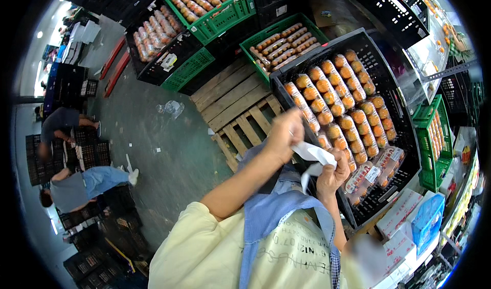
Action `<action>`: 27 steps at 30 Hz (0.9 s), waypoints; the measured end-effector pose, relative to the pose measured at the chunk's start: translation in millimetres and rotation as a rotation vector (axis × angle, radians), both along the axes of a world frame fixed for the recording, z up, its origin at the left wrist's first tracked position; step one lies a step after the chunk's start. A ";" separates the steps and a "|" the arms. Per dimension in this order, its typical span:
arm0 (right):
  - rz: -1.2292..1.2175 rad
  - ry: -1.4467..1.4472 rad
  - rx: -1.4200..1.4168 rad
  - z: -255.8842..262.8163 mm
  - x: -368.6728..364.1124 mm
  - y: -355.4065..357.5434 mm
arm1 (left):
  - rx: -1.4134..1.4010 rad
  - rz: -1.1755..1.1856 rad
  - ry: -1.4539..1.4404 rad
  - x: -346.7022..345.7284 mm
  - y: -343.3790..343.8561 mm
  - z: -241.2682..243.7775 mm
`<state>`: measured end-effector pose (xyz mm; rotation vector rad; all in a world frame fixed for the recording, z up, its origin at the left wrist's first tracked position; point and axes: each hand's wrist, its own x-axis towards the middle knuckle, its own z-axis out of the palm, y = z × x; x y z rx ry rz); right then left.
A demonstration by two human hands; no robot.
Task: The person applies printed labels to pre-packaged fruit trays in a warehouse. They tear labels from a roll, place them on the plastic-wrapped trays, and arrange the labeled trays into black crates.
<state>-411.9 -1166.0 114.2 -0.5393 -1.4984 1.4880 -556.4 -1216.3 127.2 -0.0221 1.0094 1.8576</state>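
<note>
A white paper strip (pixel 315 154) runs between my two hands and hangs in a loose fold below them. My left hand (pixel 287 132), blurred, is curled at the strip's upper end. The fingers and thumb of my right hand (pixel 334 171) pinch the strip farther along. Both hands are over the near left edge of a black plastic crate (pixel 399 85). Inside it, clear plastic packs of orange fruit (pixel 322 86) lie in two rows. Two packs at the near end (pixel 362 177) bear printed labels with writing.
A wooden pallet (pixel 230 93) lies beyond my left hand. Green crates (pixel 226 22) and black crates (pixel 153 74) with fruit packs stand behind it. Red pallet-jack forks (pixel 117 72) rest on the floor. Two people (pixel 73 187) are among crates at left. Cardboard boxes (pixel 399 214) stand at right.
</note>
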 end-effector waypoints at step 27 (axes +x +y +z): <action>0.029 -0.317 0.412 10.9 -155.1 -60.2 | -0.022 0.271 -0.121 -62.1 -64.0 -14.3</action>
